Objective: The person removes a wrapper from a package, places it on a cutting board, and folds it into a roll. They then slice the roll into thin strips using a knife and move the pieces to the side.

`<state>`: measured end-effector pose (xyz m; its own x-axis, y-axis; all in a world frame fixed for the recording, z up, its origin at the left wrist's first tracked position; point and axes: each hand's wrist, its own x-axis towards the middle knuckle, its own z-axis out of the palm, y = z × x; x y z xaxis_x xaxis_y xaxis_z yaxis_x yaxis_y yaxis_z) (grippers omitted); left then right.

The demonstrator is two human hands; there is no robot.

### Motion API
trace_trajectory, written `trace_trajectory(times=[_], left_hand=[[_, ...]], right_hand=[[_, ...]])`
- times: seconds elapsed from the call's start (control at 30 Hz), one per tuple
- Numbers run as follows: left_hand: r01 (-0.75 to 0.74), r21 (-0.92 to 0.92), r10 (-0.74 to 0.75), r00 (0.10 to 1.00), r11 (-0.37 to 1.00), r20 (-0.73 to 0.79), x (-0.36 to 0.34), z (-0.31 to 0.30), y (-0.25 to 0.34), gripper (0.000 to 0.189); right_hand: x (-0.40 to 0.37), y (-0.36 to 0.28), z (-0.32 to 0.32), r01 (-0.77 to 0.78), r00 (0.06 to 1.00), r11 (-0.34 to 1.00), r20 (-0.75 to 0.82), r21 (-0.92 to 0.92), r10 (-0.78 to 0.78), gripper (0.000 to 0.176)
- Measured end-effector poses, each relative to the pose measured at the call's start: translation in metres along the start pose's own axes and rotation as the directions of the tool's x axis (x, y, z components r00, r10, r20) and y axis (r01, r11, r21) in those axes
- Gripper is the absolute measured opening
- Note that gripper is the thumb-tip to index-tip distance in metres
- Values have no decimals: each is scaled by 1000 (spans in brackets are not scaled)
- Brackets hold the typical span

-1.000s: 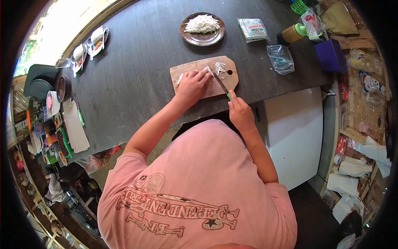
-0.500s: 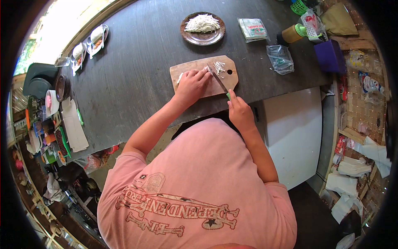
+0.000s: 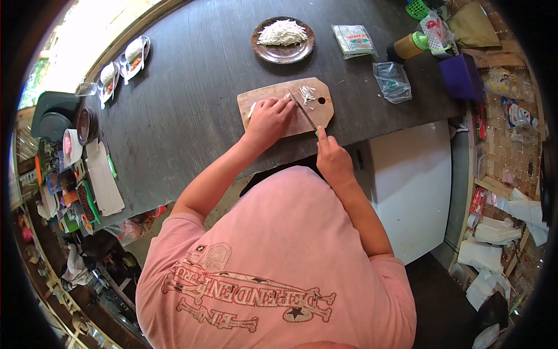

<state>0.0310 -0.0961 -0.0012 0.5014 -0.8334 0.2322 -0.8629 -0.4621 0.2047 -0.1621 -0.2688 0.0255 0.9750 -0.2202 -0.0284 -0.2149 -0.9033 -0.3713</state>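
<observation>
On the wooden cutting board (image 3: 308,121), my left hand (image 3: 271,119) presses down with bent fingers over a pale white piece of food, mostly hidden under the fingertips. My right hand (image 3: 332,152) is closed around the green handle of a knife (image 3: 303,110). The blade slants up and left, its tip end right beside my left fingertips. Thin white strips (image 3: 307,93) lie loose on the board to the right of the blade. Another white piece (image 3: 251,110) rests at the board's left side. Beyond the board, a brown plate (image 3: 285,56) carries a heap of similar white shreds.
The dark table (image 3: 192,87) holds a paper packet (image 3: 354,42), a clear plastic bag (image 3: 392,81) and a jar with a green lid (image 3: 408,46) on the right. Two dishes of food (image 3: 135,57) stand far left. A white chest (image 3: 410,186) is under the right edge.
The knife and my right hand have shifted slightly left and toward the board. My left hand stays in nearly the same place.
</observation>
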Motion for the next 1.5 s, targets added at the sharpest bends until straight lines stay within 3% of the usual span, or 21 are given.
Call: trace_trajectory(times=[0.27, 0.6, 0.67, 0.87, 0.97, 1.5], left_hand=[[-5, 5, 5, 1000, 1000, 2, -2, 3, 0, 57], [1, 19, -1, 1000, 1000, 16, 1, 0, 2, 53], [8, 22, -8, 1000, 1000, 11, 0, 2, 2, 53], [42, 13, -42, 999, 999, 6, 3, -1, 9, 53], [73, -10, -73, 997, 997, 4, 2, 3, 10, 49], [168, -6, -168, 983, 986, -77, 9, -3, 29, 43]], right_hand=[[8, -4, 4, 47, 999, 987, 17, -151, -45, 61], [24, -1, -10, -11, 1000, 998, 14, -58, 12, 54], [18, 10, -13, -55, 998, 987, 44, 153, 49, 52], [5, 47, -8, -40, 995, 879, -63, 475, 79, 46], [8, 51, -16, -6, 992, 858, -105, 513, 70, 46], [31, 74, -2, 137, 987, 900, 23, 413, -161, 49]])
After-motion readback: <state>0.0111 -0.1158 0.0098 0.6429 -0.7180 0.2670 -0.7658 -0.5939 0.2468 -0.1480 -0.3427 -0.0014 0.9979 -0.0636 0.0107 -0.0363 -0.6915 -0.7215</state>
